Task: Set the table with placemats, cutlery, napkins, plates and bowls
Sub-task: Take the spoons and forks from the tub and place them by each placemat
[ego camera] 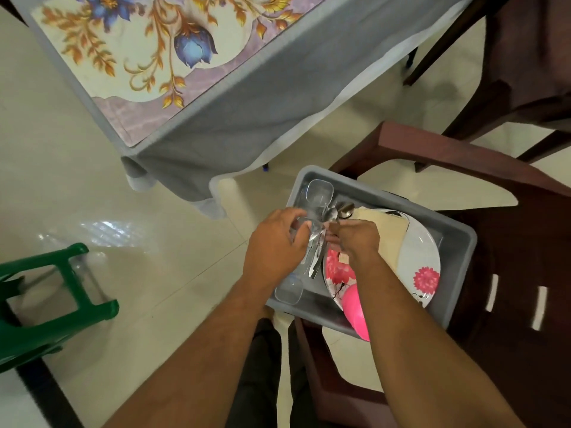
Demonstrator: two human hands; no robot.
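Grey tub [457, 239] on brown chair [525, 273]

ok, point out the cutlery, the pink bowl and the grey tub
cutlery [316, 253]: head view, on the bunched handles between the hands.
pink bowl [355, 307]: head view, on its outer side.
grey tub [457, 242]: head view, on its right rim.

The tub [457, 239], holding plates [423, 254] and cutlery [318, 242], sits on a chair [509, 273] beside the table [247, 97].

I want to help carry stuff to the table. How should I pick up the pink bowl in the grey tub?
Take the pink bowl by its curved rim at the tub's near edge, coming from above. It leans against the flowered plate, and the right hand's arm crosses over it, so wait.
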